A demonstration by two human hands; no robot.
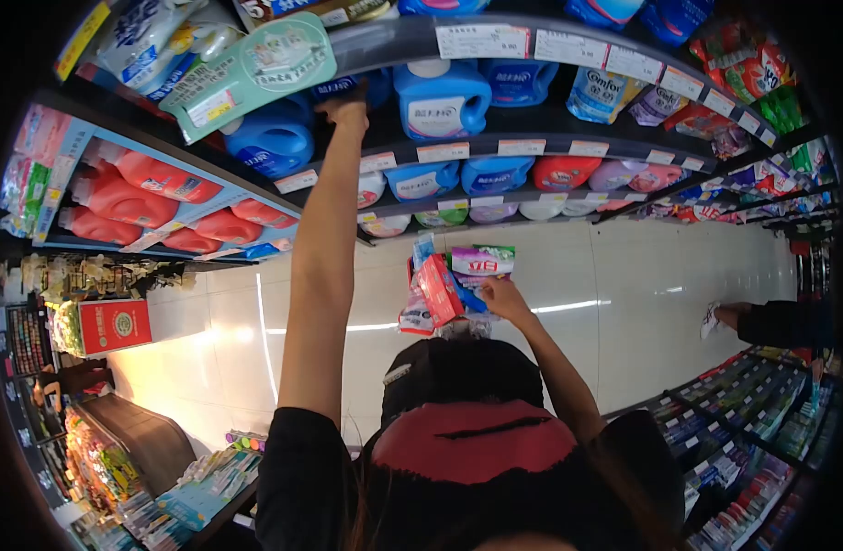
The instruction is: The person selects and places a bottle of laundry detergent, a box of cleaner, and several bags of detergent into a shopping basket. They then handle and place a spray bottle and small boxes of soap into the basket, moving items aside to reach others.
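Observation:
My left hand (344, 108) reaches onto the upper shelf, at a blue detergent bottle (335, 87) standing behind other blue bottles; its fingers are partly dark and hard to make out. Another blue bottle (271, 138) is left of it, and one with a white label (443, 101) stands to the right. My right hand (502, 297) is closed at the edge of a bundle of packages by my body. In that bundle are a red box (437, 289), a white and green packet with red lettering (482, 261) and a blue item.
Price tags line the curved shelf edge (532, 147). A green sign (256, 73) juts out at upper left. Red bottles (128, 202) fill a side display. A red box display (114, 325) is at left. Another person's leg (734, 317) shows at right.

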